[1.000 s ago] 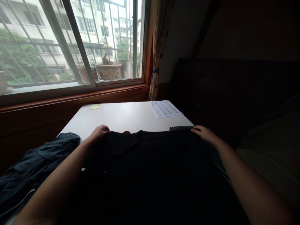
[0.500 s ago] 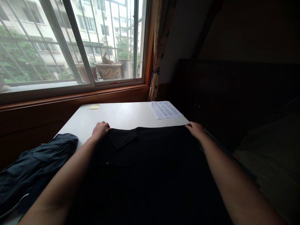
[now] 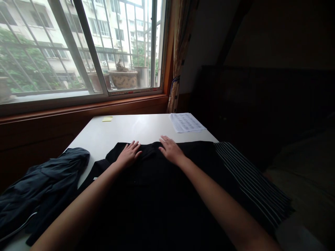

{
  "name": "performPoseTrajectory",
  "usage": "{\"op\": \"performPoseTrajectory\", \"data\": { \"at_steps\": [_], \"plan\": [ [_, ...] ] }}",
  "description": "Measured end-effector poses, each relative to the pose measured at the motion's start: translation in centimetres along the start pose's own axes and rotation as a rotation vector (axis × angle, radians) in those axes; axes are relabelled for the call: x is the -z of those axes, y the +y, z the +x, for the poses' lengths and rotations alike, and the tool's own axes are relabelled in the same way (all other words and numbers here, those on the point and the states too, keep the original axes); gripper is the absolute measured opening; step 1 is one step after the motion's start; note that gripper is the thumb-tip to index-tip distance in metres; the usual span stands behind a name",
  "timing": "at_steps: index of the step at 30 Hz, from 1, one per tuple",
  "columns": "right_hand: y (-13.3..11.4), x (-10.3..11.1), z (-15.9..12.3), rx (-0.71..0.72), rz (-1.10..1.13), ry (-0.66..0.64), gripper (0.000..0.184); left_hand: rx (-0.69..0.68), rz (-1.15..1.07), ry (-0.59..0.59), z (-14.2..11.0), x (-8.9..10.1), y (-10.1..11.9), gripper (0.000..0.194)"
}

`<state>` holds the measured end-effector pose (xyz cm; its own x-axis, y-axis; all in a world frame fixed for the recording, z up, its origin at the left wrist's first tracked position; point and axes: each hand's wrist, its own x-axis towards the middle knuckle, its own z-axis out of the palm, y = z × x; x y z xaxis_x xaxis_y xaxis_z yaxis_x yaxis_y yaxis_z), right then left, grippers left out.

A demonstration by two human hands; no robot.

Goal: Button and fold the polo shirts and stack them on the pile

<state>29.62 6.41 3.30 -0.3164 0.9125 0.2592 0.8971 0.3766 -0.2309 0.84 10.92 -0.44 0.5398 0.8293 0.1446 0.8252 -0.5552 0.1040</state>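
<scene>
A large black garment (image 3: pixel 157 202) is spread over the near part of the white table (image 3: pixel 136 127), its far edge running across the tabletop. Fingers spread, my left hand (image 3: pixel 128 154) lies flat on the cloth near that edge. My right hand (image 3: pixel 171 150) also rests open on it, a short way to the right, with its fingertips at the edge. Neither hand grips the cloth. At the right side a striped fabric (image 3: pixel 246 181) shows beside the black cloth. The cloth's folds are hard to make out in the dark.
A dark blue garment (image 3: pixel 49 184) lies crumpled at the left. Printed sheets (image 3: pixel 187 122) sit at the table's far right, and a yellow sticky note (image 3: pixel 107 119) at the far left. Beyond are a barred window (image 3: pixel 78 52) and a tied curtain (image 3: pixel 176 76).
Both hands have let go of the garment's far corners and moved inward, now lying flat on it. More of the striped fabric shows at the right, and black cloth extends farther left.
</scene>
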Motion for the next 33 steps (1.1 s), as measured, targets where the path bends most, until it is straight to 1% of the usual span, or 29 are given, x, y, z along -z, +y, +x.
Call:
{"op": "performPoseTrajectory", "data": {
  "at_steps": [2,3,4,6,9,15,20,24,27,29,31,33],
  "plan": [
    [-3.5,-2.3,1.1,0.090,0.050,-0.072,0.064,0.036,0.009,-0.024,-0.2,-0.5,0.0,0.060],
    [-4.7,-3.4,1.5,0.113,0.067,-0.115,0.065,0.044,0.014,-0.027,-0.3,-0.7,-0.2,0.061],
    [-5.5,-4.2,1.8,0.118,0.076,-0.153,0.066,0.049,0.019,-0.029,-0.4,-0.8,-0.5,0.061],
    [-6.0,-5.4,2.0,0.110,0.080,-0.198,0.067,0.063,0.028,-0.033,-0.5,-0.9,-1.3,0.062],
    [-4.5,-5.7,1.9,0.064,0.069,-0.197,0.068,0.094,0.034,-0.041,-0.3,-1.0,-2.6,0.063],
    [-0.2,-4.0,0.7,-0.064,0.027,-0.223,0.069,0.172,0.025,-0.072,0.6,-1.1,-4.5,0.070],
    [1.8,-3.5,-0.3,-0.108,-0.009,-0.227,0.069,0.237,0.024,-0.090,0.7,-0.9,-5.6,0.071],
    [3.1,-3.2,-1.5,-0.135,-0.029,-0.214,0.068,0.259,0.031,-0.101,0.6,-0.3,-5.9,0.068],
    [4.4,-2.8,-2.5,-0.155,-0.045,-0.203,0.068,0.282,0.051,-0.091,0.7,0.4,-5.4,0.066],
    [5.2,-2.4,-3.1,-0.174,-0.056,-0.195,0.067,0.296,0.071,-0.064,0.8,1.2,-4.5,0.065],
    [5.7,-2.1,-3.5,-0.198,-0.067,-0.182,0.067,0.272,0.096,0.002,0.5,2.0,-2.9,0.063],
    [5.6,-1.7,-3.8,-0.230,-0.081,-0.158,0.066,0.192,0.115,0.114,-0.3,2.7,-0.9,0.060]
  ]
}}
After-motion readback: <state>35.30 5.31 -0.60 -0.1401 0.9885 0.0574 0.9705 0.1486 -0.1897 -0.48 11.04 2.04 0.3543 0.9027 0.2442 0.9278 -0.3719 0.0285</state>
